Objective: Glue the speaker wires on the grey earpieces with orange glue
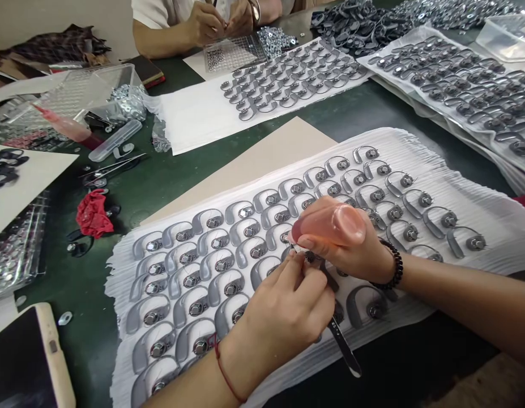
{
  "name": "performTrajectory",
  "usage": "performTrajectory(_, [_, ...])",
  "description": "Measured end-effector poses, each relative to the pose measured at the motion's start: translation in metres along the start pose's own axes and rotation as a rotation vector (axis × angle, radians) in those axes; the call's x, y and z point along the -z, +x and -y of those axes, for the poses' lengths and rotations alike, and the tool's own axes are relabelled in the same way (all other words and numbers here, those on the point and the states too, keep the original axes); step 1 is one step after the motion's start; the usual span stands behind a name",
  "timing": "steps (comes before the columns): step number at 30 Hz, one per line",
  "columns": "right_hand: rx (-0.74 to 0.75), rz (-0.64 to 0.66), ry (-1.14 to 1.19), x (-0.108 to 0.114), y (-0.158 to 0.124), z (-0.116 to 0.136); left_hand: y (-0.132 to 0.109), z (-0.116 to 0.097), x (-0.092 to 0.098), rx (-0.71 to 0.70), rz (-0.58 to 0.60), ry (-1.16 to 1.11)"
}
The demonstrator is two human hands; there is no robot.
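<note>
My right hand (349,243) is wrapped round a squeeze bottle (328,224) of pinkish liquid, tilted with its base up toward me. Its tip points down at my left hand (287,300), whose fingers pinch a small ear-hook piece (309,257) with a dark round metal part. Below the hands stick out tweezers (345,348); which hand bears them, I cannot tell. Around both hands, many grey ear-hook pieces (222,289) lie in rows on a white foam sheet (419,156), each with a round metal part and thin wires.
A person's hands (220,22) work across the green table (194,170). Another sheet (198,122) of ear-hook pieces lies there, with more at right. A second pink bottle (69,124), tweezers (113,167), red cloth (93,214) and phone (28,362) are at left.
</note>
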State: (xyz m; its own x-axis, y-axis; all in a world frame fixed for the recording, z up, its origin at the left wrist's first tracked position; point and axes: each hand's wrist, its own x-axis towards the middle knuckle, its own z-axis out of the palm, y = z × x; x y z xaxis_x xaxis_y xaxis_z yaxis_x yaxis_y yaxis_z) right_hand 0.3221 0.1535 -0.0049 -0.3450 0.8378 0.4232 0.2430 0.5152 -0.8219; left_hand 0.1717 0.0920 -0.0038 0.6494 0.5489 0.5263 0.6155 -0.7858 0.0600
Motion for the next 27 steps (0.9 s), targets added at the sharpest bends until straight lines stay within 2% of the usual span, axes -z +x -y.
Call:
performTrajectory(7, [0.046, -0.041, 0.017, -0.0018, 0.0022, 0.0, 0.0018, -0.0009, -0.0003, 0.001, -0.001, -0.001])
performTrajectory(27, [0.093, -0.043, 0.025, -0.0016, 0.0005, 0.0006, 0.0024, 0.001, 0.001, -0.008, 0.004, -0.005])
